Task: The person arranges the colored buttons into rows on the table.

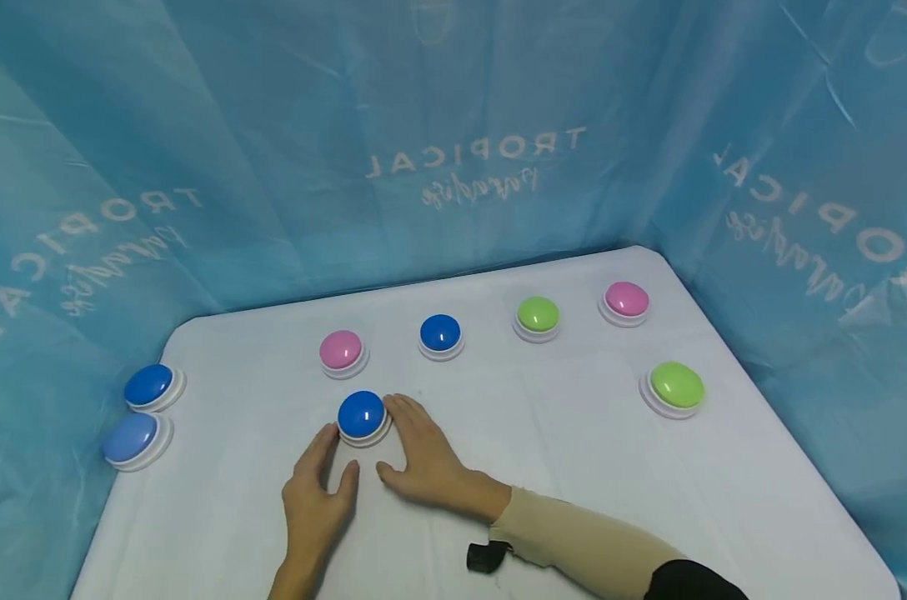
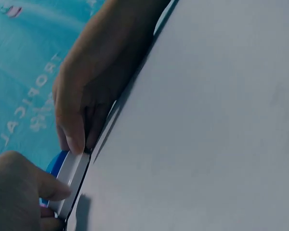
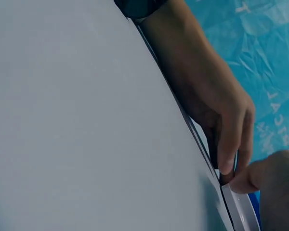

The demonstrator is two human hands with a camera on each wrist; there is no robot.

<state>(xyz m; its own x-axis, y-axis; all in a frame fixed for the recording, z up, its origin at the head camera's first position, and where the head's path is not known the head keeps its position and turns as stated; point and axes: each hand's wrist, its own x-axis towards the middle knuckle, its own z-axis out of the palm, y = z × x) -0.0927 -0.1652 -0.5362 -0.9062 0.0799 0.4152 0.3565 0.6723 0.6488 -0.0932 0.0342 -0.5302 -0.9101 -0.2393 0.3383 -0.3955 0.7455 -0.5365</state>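
Note:
A push button with a blue dome on a white round base (image 1: 361, 415) sits on the white table between my two hands. My left hand (image 1: 314, 500) touches its left side with the fingertips, the thumb held apart from it. From the other side, my right hand (image 1: 434, 467) rests its extended fingers against the base's right edge, thumb also apart. Close up in the left wrist view, the button's white base (image 2: 72, 183) shows side-on between the hands. Part of that base (image 3: 238, 207) appears at the lower right in the right wrist view.
Behind stand a pink button (image 1: 341, 350), a blue button (image 1: 440, 333), a green button (image 1: 538, 316) and another pink button (image 1: 626, 300). A second green button (image 1: 677, 386) lies right. Two blue buttons, one upper (image 1: 149, 387) and one lower (image 1: 134, 440), are at the left edge. Blue curtains (image 1: 311, 167) surround the table.

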